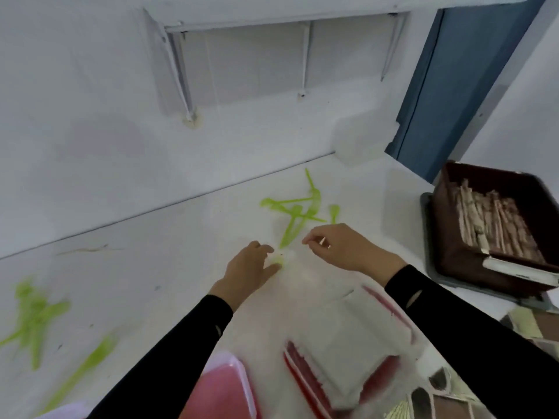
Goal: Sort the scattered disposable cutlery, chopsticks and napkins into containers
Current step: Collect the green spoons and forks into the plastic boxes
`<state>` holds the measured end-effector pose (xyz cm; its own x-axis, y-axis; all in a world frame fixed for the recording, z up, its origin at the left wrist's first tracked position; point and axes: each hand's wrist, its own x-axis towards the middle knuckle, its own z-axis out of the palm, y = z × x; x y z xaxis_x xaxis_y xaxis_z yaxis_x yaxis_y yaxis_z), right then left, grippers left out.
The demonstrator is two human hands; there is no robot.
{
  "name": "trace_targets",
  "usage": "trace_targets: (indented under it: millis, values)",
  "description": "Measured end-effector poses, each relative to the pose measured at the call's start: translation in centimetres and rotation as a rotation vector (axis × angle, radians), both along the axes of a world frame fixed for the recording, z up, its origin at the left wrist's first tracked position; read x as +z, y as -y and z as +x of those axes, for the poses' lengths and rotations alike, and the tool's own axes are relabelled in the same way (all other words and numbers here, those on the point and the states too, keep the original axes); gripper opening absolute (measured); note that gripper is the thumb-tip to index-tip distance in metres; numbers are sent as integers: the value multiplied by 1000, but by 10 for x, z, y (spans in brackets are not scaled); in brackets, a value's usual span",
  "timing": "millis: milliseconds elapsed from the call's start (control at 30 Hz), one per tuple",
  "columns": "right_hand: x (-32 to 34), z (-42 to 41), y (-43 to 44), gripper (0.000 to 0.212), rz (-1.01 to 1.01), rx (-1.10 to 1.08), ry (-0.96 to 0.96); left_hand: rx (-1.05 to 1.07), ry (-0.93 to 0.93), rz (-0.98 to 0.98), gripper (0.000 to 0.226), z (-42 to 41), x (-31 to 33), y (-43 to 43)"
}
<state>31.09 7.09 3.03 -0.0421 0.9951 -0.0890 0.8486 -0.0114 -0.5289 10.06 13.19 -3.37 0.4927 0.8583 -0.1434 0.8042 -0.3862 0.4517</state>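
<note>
A heap of green plastic cutlery (298, 211) lies mid-worktop (151, 267), its pieces crossed and smeared by blur. The left hand (251, 267) reaches its spread fingers onto one green piece (277, 260) at the heap's near edge; whether it grips this I cannot tell. The right hand (332, 246) hovers beside it, fingers curled, thumb and forefinger nearly meeting; anything pinched is too blurred to see. More green cutlery (33, 313) lies far left. Wrapped chopsticks (490, 225) fill a brown container (453, 252) at right, and napkins (341, 343) sit in a red tray (302, 373), partly cut off.
</note>
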Motion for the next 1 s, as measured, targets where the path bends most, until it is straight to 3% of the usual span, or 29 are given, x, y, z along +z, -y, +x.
trace_targets:
  millis: [67,267,367,433,500,600,833,967,1000]
  values:
    - [-7,35,-22,22,-29,-20,58,40,-2,-43,45,11,-9,-7]
    - [-32,101,-99,42,-160,-19,215,156,93,-73,18,22,-22,-34]
    - [-44,117,-119,48,-189,7,292,301,233,-35,25,34,-14,-45]
    - [-53,126,-129,45,-196,3,283,333,307,-33,13,51,-4,-55]
    - [-60,130,-137,41,-203,9,255,349,345,43,4,72,3,-69]
    - [-67,131,-144,32,-224,18,183,377,349,81,20,104,1,-93]
    - [-69,130,-150,20,-184,-127,-49,401,59,-34,48,155,-20,-111]
    - [-73,120,-158,8,-218,-275,-297,463,58,-50,35,170,-27,-109]
    - [-75,119,-159,15,-232,-276,-323,467,53,-41,31,172,-27,-108]
